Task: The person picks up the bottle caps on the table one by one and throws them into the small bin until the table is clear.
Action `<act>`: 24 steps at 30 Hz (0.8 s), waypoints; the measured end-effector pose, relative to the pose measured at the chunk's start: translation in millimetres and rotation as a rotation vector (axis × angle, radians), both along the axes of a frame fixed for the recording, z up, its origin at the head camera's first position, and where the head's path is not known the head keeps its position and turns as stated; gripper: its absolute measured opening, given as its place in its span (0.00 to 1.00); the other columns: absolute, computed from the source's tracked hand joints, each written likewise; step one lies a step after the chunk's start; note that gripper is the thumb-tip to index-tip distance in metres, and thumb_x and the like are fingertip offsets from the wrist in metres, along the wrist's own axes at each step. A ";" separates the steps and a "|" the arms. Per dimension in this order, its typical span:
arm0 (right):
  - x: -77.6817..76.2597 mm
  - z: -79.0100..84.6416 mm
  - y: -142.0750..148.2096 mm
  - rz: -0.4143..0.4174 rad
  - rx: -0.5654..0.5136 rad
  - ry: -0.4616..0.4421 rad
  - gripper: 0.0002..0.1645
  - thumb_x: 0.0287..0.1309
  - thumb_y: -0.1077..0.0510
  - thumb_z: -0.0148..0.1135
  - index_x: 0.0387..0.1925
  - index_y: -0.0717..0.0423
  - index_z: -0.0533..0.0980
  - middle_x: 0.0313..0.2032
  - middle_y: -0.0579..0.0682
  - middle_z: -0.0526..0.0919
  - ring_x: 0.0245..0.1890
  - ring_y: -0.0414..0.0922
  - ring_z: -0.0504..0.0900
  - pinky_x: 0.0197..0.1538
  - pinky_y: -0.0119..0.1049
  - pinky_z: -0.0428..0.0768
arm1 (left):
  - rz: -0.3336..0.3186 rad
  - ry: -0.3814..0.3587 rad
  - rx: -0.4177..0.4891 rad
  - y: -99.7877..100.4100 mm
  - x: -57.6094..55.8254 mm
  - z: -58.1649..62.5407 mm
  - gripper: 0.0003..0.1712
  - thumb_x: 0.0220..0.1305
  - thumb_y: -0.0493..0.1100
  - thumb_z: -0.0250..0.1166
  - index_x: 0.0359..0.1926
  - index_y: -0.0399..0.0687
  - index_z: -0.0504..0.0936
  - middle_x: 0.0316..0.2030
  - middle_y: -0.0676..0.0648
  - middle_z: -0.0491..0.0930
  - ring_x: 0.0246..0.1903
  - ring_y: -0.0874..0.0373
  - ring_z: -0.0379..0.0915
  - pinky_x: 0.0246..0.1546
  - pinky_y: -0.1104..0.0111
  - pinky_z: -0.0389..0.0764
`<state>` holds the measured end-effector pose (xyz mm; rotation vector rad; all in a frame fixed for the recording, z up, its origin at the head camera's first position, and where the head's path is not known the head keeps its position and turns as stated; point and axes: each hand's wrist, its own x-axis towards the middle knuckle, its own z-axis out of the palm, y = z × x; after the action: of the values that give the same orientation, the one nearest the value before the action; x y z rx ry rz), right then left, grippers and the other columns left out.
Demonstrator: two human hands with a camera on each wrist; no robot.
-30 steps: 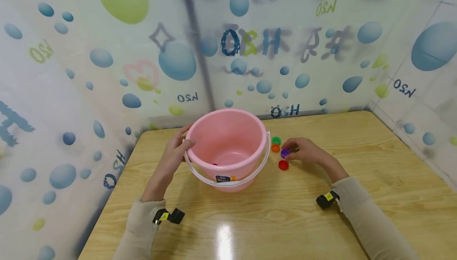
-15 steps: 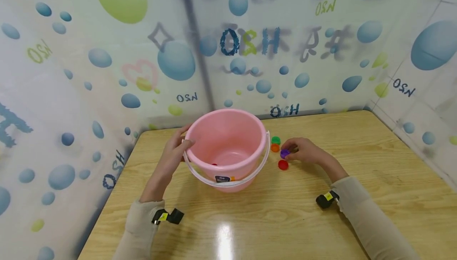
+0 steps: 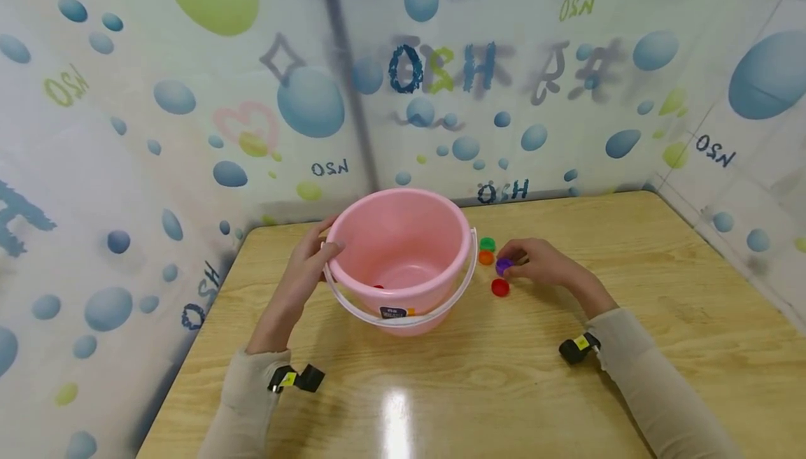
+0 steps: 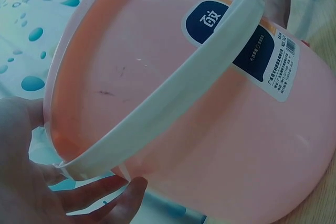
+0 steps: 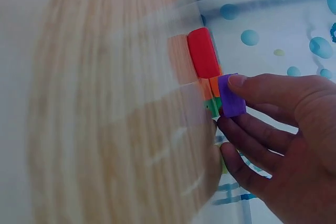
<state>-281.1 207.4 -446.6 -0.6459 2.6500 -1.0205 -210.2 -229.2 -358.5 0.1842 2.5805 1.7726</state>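
In the head view a pink bucket (image 3: 409,235) with a white handle (image 3: 434,315) stands on the table, its mouth tilted towards me. My left hand (image 3: 306,259) grips its left rim, thumb over the edge and fingers along the outside wall. Right of the bucket, my right hand (image 3: 538,261) pinches a small purple round disc (image 3: 504,267) between thumb and fingers. The right wrist view shows this purple disc (image 5: 231,96) on edge at the fingertips. Nearby lie a red disc (image 3: 500,287), an orange disc (image 3: 486,257) and a green disc (image 3: 488,243).
A bit of something red (image 3: 378,287) shows inside the bucket, mostly hidden by the front rim. The wooden table (image 3: 504,389) reaches back to a curtain (image 3: 535,95) printed with blue and green drops. A black wrist camera (image 3: 576,348) sits on each sleeve.
The whole head view has shifted very slightly. Both hands keep their places, the left on the bucket rim and the right at the purple disc.
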 end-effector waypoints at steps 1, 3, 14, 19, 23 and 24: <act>-0.2 0.8 0.4 0.000 0.001 0.002 0.19 0.65 0.56 0.69 0.55 0.59 0.80 0.50 0.56 0.86 0.51 0.51 0.83 0.58 0.51 0.83 | 0.000 0.001 0.000 -0.1 0.2 0.5 0.32 0.76 0.52 0.55 0.77 0.62 0.64 0.56 0.36 0.79 0.35 0.56 0.81 0.38 0.68 0.85; -1.1 1.3 1.4 -0.001 0.000 0.005 0.19 0.64 0.56 0.70 0.55 0.59 0.80 0.50 0.56 0.86 0.51 0.51 0.83 0.58 0.51 0.83 | -0.003 0.009 0.003 -0.3 -0.2 0.7 0.32 0.76 0.52 0.55 0.77 0.60 0.64 0.56 0.35 0.79 0.36 0.54 0.82 0.38 0.68 0.85; 1.2 5.9 2.7 -0.011 -0.017 -0.004 0.20 0.64 0.55 0.70 0.55 0.57 0.80 0.50 0.54 0.86 0.51 0.50 0.82 0.58 0.50 0.84 | -0.016 0.015 0.023 1.4 1.2 1.2 0.32 0.76 0.51 0.56 0.77 0.58 0.64 0.56 0.32 0.79 0.35 0.56 0.83 0.36 0.69 0.85; 1.0 6.9 3.8 -0.019 -0.013 -0.001 0.20 0.65 0.55 0.69 0.56 0.58 0.80 0.50 0.55 0.86 0.51 0.50 0.82 0.58 0.50 0.83 | -0.010 0.005 0.021 1.3 1.0 0.5 0.32 0.76 0.52 0.56 0.78 0.59 0.64 0.56 0.33 0.79 0.35 0.56 0.83 0.37 0.69 0.85; 1.5 8.3 4.0 -0.023 -0.010 0.000 0.20 0.65 0.56 0.68 0.56 0.58 0.80 0.50 0.55 0.86 0.51 0.51 0.82 0.58 0.51 0.83 | -0.006 0.001 0.018 0.9 1.1 0.0 0.32 0.76 0.51 0.56 0.77 0.61 0.64 0.54 0.33 0.80 0.35 0.57 0.83 0.37 0.68 0.85; 1.8 8.9 4.0 -0.023 -0.008 0.002 0.20 0.66 0.56 0.68 0.56 0.58 0.80 0.50 0.55 0.86 0.51 0.51 0.82 0.59 0.51 0.83 | -0.007 0.000 0.018 0.8 1.2 0.1 0.32 0.76 0.51 0.56 0.77 0.61 0.64 0.54 0.33 0.80 0.35 0.56 0.83 0.37 0.68 0.85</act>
<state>-279.4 211.4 -437.7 -0.6194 2.6626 -1.0381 -209.0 -228.4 -358.5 0.1929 2.5624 1.7937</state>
